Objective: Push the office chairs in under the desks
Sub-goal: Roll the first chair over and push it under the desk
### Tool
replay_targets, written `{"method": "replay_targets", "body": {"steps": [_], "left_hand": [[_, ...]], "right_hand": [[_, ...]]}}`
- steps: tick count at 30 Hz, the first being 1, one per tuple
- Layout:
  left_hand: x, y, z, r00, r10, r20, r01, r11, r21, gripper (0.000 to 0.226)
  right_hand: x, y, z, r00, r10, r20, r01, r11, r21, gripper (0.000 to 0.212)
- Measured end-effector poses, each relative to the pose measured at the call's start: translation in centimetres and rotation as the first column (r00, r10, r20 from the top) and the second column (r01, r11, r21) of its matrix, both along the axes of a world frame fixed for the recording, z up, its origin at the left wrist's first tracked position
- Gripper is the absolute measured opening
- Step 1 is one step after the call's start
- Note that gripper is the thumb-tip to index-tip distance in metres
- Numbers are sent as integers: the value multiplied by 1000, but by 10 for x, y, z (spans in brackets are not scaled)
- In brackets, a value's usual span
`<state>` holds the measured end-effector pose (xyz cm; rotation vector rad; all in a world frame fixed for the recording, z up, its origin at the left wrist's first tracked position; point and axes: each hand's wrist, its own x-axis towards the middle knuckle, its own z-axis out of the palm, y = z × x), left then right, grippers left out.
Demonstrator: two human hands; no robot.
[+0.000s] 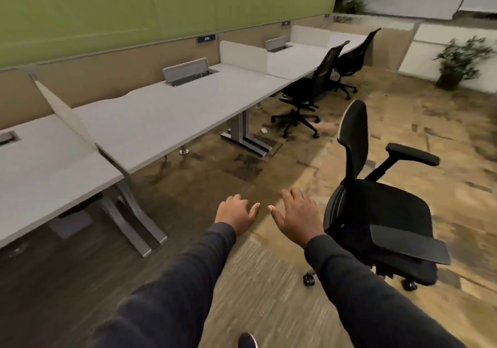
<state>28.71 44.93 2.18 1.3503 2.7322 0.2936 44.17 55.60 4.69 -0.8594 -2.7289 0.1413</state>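
Brown/tan patterned carpet floor (269,280) carries a row of white desks (166,116) along the wall on grey metal legs, w/ low white dividers (242,56) between them & grey flip-lid cable boxes (189,72) set in the tops at the back. Standing on the carpet: near chair (382,213), black, well out from the desks; second chair (309,92) & third chair (352,60) close against the desk edge. Also a small white scrap (264,130) near a desk foot & a potted plant (457,62) far right.

Dim warm light, soft blur, warped edges
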Motion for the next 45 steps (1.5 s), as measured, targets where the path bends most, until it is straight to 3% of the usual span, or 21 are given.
{"method": "replay_targets", "body": {"steps": [15,21,26,31,34,40,45], "left_hand": [[42,259,23,989,-124,80,119,991,68,58],[46,341,42,926,-98,364,47,988,145,69],[59,388,45,950,-223,219,234,972,-26,76],[76,406,44,937,-100,334,98,995,22,70],[84,401,48,943,-87,321,81,996,32,67],[119,372,50,979,-110,172,108,994,21,69],[155,333,55,982,-187,-20,186,982,-15,58]], "right_hand": [[79,211,-11,970,-241,-30,241,970,-1,57],[94,261,-17,958,-274,-78,271,961,-51,61],[101,310,-21,961,-266,-76,260,962,-82,63],[107,342,-18,972,-215,-95,202,970,-133,63],[107,359,-11,966,-222,-132,194,960,-201,62],[85,378,8,949,-218,-229,113,911,-395,61],[62,383,24,961,-202,-186,77,849,-523,73]]}}
